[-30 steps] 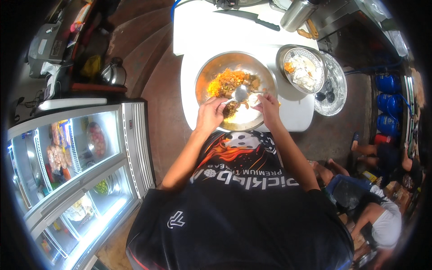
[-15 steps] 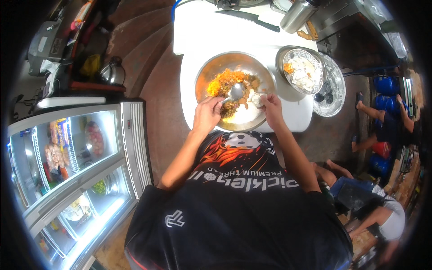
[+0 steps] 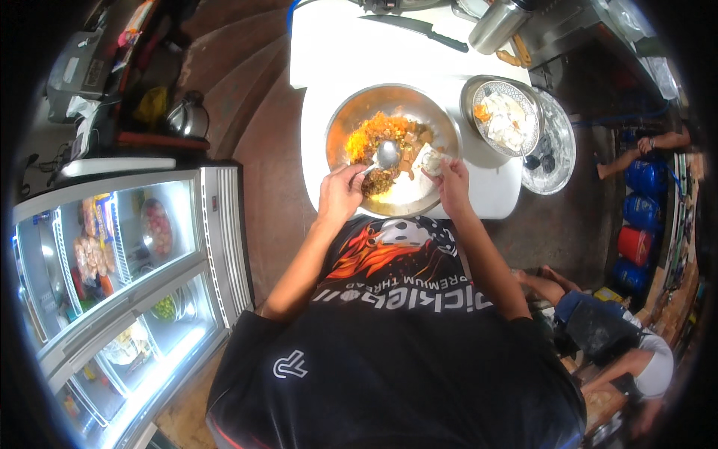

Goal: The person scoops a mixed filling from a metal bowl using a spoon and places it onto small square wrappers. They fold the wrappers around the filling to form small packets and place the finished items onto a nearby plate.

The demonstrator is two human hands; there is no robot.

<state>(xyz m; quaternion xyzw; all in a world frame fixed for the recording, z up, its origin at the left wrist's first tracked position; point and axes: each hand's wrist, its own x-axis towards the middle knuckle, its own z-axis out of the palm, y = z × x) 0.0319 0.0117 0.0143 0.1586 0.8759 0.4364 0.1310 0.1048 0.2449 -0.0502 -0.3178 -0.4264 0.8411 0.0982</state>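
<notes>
Over a wide steel mixing bowl (image 3: 441, 116), my left hand (image 3: 340, 196) grips the handle of a metal spoon (image 3: 387, 154). The spoon's bowl is above a chopped orange and brown mixture (image 3: 383, 126), to the right of that hand. My right hand (image 3: 454, 185) is closed on the edge of a soft white piece of food (image 3: 428, 160); its exact kind is unclear. This piece sits just right of the spoon, above the bowl. Several similar white pieces (image 3: 507, 123) and an orange bit lie on a patterned plate to the right.
On the white table (image 3: 329, 52) lie a black-handled knife (image 3: 449, 41) and a steel flask (image 3: 499, 26). A large metal lid or tray (image 3: 557, 142) sits beyond the plate. A lit glass-door fridge (image 3: 112, 277) stands left. Another person (image 3: 598, 325) is at lower right, near blue containers (image 3: 645, 176).
The spoon has shifted slightly nearer to me and left. The white piece looks more spread out between my right fingers and the spoon. At far right, another person's limbs have moved farther away.
</notes>
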